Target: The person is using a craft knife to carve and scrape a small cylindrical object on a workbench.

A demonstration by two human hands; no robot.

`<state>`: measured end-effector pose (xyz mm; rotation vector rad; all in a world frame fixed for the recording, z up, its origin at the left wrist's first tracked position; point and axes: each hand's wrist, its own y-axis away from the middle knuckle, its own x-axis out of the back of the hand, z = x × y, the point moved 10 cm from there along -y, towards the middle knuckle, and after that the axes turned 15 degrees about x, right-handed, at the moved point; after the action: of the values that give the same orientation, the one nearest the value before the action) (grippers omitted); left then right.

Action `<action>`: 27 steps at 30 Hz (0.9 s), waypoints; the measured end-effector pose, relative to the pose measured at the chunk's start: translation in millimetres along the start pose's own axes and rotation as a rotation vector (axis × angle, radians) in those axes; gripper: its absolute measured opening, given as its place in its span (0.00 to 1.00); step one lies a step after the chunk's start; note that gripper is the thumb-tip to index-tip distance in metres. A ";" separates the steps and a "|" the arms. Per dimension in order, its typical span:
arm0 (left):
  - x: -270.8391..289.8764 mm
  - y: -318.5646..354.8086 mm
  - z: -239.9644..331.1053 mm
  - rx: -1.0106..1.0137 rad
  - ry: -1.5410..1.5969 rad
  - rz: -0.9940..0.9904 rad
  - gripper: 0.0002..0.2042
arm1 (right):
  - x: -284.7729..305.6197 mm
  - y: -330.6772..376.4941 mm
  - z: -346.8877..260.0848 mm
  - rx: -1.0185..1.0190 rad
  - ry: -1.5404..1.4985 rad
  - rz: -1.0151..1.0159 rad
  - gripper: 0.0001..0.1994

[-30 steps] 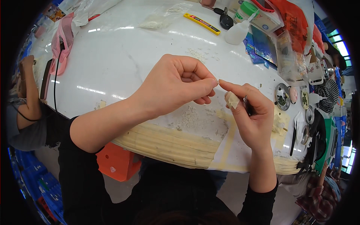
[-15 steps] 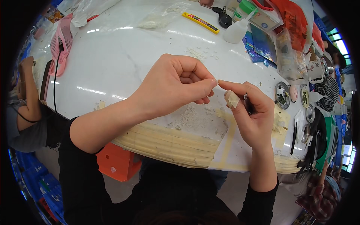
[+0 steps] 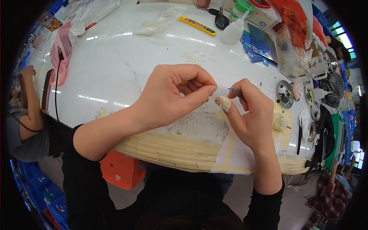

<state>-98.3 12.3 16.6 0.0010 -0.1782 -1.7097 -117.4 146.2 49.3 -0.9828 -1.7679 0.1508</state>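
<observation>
The left hand [image 3: 174,96] is held curled above the white tabletop [image 3: 115,73], its thumb and forefinger pinched together on what may be a small clear scrap, too faint to be made out with certainty. The right hand [image 3: 251,115] is closed around a thin dark tool [image 3: 234,90], whose tip is seen just beside the left fingertips; the thumb of this hand is wrapped in pale tape. Pale crumbs [image 3: 191,122] are scattered on the tabletop directly beneath the two hands. Beyond the hands, toward the far side of the tabletop, a yellow utility knife [image 3: 198,26] and a white squeeze bottle [image 3: 234,32] are laid. The tabletop's near edge is bound with beige masking tape [image 3: 165,149].
</observation>
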 end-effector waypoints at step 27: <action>-8.5 21.2 46.4 -0.503 -0.466 0.139 0.08 | -3.9 0.4 -3.1 0.060 0.116 -0.094 0.12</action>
<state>-81.0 23.2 64.1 -0.7690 -0.0844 -1.5528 -114.3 142.7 47.6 -0.8470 -1.6900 0.0851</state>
